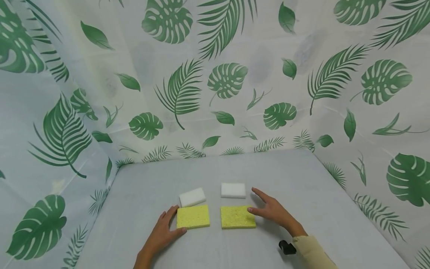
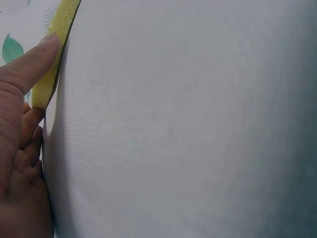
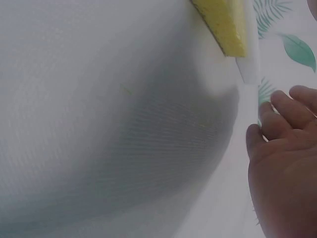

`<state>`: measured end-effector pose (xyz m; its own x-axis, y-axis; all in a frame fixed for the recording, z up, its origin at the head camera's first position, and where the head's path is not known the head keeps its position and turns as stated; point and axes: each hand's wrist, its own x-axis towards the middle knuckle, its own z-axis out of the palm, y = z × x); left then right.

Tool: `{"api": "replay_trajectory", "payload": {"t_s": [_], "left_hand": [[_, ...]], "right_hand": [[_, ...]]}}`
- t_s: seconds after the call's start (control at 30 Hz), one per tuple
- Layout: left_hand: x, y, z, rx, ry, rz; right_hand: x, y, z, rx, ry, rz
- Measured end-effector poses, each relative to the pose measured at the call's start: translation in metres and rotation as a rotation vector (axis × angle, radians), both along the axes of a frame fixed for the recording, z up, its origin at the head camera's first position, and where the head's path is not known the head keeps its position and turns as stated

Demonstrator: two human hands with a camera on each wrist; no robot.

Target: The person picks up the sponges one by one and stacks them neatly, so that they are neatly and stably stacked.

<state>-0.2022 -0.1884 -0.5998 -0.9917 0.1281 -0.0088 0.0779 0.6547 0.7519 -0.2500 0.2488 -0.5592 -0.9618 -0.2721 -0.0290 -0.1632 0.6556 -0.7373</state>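
Two yellow sponges lie flat, side by side, on the grey-white covered table. At the left yellow sponge [image 1: 195, 217], my left hand [image 1: 161, 232] spans the left end, thumb on the near edge and a finger by the far corner. In the left wrist view the thumb lies against this sponge's [image 2: 63, 21] edge. My right hand [image 1: 274, 211] hovers with spread fingers beside the right yellow sponge [image 1: 235, 218], its thumb over the far right corner. Behind them lie two white sponge-like blocks: a tilted left block [image 1: 192, 197] and a straighter right block [image 1: 233, 190].
A small black object [image 1: 287, 247] shows by the right sleeve [image 1: 315, 252]. White sheeting [image 1: 255, 67] printed with green leaves rises behind the table [image 1: 151, 179] and along both sides.
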Motion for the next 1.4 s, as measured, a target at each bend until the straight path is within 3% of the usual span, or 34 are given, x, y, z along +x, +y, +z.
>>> {"api": "replay_trajectory", "payload": {"t_s": [0.43, 0.8, 1.27, 1.4], "left_hand": [[-0.003, 0.0, -0.004, -0.02, 0.003, 0.009], [-0.003, 0.001, -0.002, -0.026, 0.012, 0.013], [-0.003, 0.0, -0.001, -0.027, 0.021, -0.008], [-0.002, -0.001, -0.001, -0.019, 0.015, -0.01]], "right_hand": [[0.006, -0.004, -0.009, -0.028, -0.008, 0.044], [0.011, -0.005, -0.02, 0.026, -0.043, 0.047], [0.008, -0.003, -0.025, 0.04, 0.034, 0.205], [0.011, -0.004, -0.025, 0.052, 0.031, 0.198]]}}
